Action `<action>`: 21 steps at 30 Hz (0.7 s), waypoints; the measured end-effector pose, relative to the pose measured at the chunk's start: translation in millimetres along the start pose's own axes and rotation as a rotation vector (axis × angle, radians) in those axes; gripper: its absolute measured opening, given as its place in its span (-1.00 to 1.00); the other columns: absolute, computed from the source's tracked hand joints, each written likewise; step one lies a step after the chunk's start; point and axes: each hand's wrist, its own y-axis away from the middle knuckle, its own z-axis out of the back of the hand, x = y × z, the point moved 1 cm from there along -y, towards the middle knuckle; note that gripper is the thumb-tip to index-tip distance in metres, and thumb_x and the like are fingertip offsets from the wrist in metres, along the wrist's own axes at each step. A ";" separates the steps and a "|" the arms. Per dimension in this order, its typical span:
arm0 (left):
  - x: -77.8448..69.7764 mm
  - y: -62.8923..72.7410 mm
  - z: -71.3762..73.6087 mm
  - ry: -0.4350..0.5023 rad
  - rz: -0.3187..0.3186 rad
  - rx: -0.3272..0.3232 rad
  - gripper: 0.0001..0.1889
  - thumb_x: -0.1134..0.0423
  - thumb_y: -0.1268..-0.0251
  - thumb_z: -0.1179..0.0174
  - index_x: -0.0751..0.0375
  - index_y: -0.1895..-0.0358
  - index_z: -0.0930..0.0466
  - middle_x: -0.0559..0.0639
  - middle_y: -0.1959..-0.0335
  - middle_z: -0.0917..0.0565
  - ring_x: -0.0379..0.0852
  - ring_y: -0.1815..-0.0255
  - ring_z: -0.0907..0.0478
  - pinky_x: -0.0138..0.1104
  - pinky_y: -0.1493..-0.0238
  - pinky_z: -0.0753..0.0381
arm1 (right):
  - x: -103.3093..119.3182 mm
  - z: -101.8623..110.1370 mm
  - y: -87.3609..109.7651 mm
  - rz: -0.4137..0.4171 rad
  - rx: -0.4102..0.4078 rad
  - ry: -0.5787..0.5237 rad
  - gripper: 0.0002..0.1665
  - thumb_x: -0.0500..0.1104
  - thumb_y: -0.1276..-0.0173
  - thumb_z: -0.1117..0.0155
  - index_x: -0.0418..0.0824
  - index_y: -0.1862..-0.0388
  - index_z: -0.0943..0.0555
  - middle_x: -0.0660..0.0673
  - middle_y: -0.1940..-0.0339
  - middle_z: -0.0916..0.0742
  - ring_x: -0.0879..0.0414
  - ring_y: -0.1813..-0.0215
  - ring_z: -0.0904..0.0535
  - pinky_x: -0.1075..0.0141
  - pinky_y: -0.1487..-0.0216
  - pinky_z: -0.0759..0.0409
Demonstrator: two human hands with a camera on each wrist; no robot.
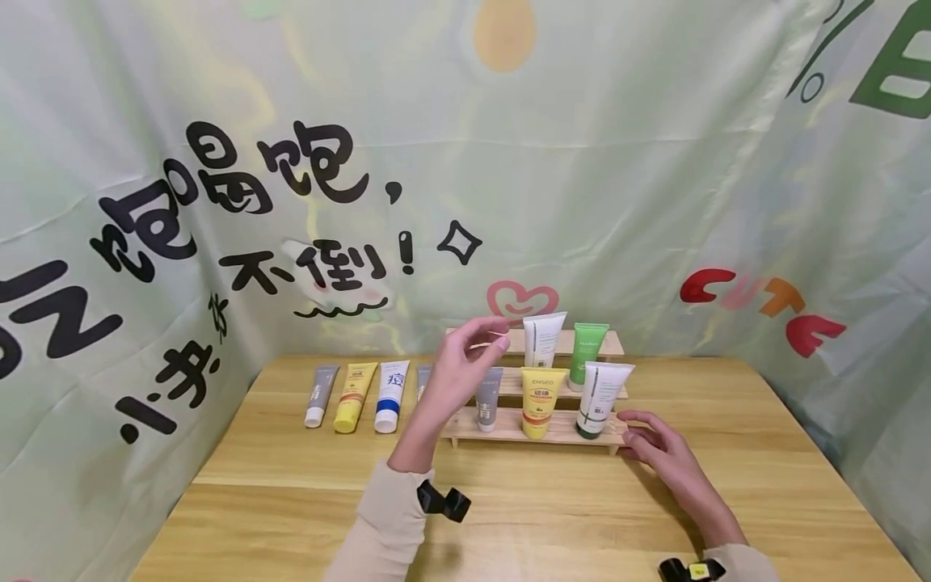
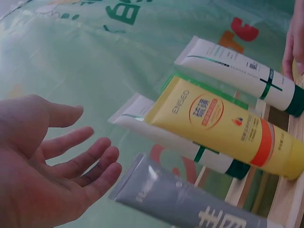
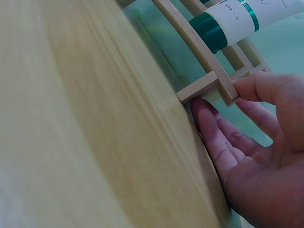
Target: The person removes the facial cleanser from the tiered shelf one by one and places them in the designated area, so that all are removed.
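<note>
A small three-tier wooden display stand [image 1: 502,432] holds upright squeeze tubes. My right hand [image 1: 658,444] pinches its lower right end; in the right wrist view the thumb [image 3: 256,88] lies on the slat's tip and the fingers curl under beside the leg. My left hand [image 1: 469,372] hovers at the stand's left with nothing in it, fingers loosely bent, just short of the grey tube [image 2: 156,194]. Along the bottom tier are that grey tube, a yellow tube [image 1: 543,400] and a white tube with a green cap [image 1: 604,396]. Higher up stand another white tube [image 1: 542,339] and a green tube [image 1: 587,352].
On the wooden table [image 1: 524,517], left of the stand, a grey tube [image 1: 321,396], a yellow tube [image 1: 355,396] and a white-and-blue tube [image 1: 393,396] stand in a row. Another grey tube [image 1: 423,380] is partly hidden by my left hand. A printed curtain [image 1: 618,202] hangs behind.
</note>
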 end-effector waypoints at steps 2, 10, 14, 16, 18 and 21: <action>-0.5 -4.3 -5.3 -0.039 0.012 0.026 -0.63 0.28 -0.48 -0.26 0.34 -0.25 -0.59 0.20 -0.15 -0.67 0.03 -0.14 -0.62 -0.22 -0.21 -0.61 | -0.7 0.0 0.2 0.001 0.000 -0.002 -0.43 -0.11 -0.65 -0.11 -0.43 -0.44 -0.34 -0.45 -0.38 -0.45 0.29 -0.06 -0.63 0.30 -0.06 -0.68; -0.5 -16.1 -19.1 -0.175 0.023 0.103 -0.57 0.27 -0.48 -0.25 0.20 -0.36 -0.53 0.11 -0.14 -0.69 -0.04 -0.17 -0.62 -0.23 -0.24 -0.59 | -3.7 -0.3 1.3 -0.009 0.000 0.017 -0.43 -0.10 -0.64 -0.13 -0.43 -0.42 -0.35 -0.31 -0.33 -0.50 0.31 -0.06 -0.64 0.32 -0.05 -0.69; -1.6 -22.2 -22.1 -0.187 0.017 0.118 -0.58 0.30 -0.48 -0.25 0.21 -0.34 -0.54 0.10 -0.09 -0.71 -0.05 -0.13 -0.65 -0.29 -0.19 -0.61 | -4.3 0.1 1.6 -0.006 -0.005 0.021 -0.44 -0.10 -0.63 -0.13 -0.43 -0.41 -0.37 -0.17 -0.24 -0.58 0.28 -0.04 -0.66 0.31 -0.04 -0.69; -2.7 -25.5 -23.6 -0.199 0.027 0.121 -0.59 0.31 -0.47 -0.26 0.23 -0.32 -0.55 0.11 -0.08 -0.72 -0.05 -0.11 -0.66 -0.33 -0.15 -0.62 | -3.8 0.5 1.3 -0.007 -0.010 0.020 -0.45 -0.09 -0.63 -0.14 -0.42 -0.41 -0.38 -0.16 -0.20 -0.60 0.27 -0.03 -0.67 0.31 -0.03 -0.70; -3.6 -28.7 -25.2 -0.208 0.042 0.124 -0.59 0.32 -0.46 -0.27 0.24 -0.32 -0.55 0.12 -0.08 -0.72 -0.05 -0.08 -0.67 -0.36 -0.09 -0.65 | -2.7 0.5 1.2 -0.002 -0.008 0.020 -0.44 -0.09 -0.63 -0.14 -0.42 -0.41 -0.37 -0.16 -0.18 -0.61 0.27 -0.02 -0.67 0.31 -0.03 -0.70; -4.5 -32.9 -27.5 -0.220 0.064 0.126 -0.59 0.33 -0.45 -0.28 0.25 -0.32 -0.56 0.12 -0.07 -0.72 -0.08 -0.03 -0.68 -0.39 -0.01 -0.67 | -1.1 0.4 0.4 0.006 -0.002 0.021 -0.44 -0.10 -0.64 -0.13 -0.43 -0.42 -0.36 -0.24 -0.19 -0.61 0.25 -0.02 -0.67 0.30 -0.03 -0.70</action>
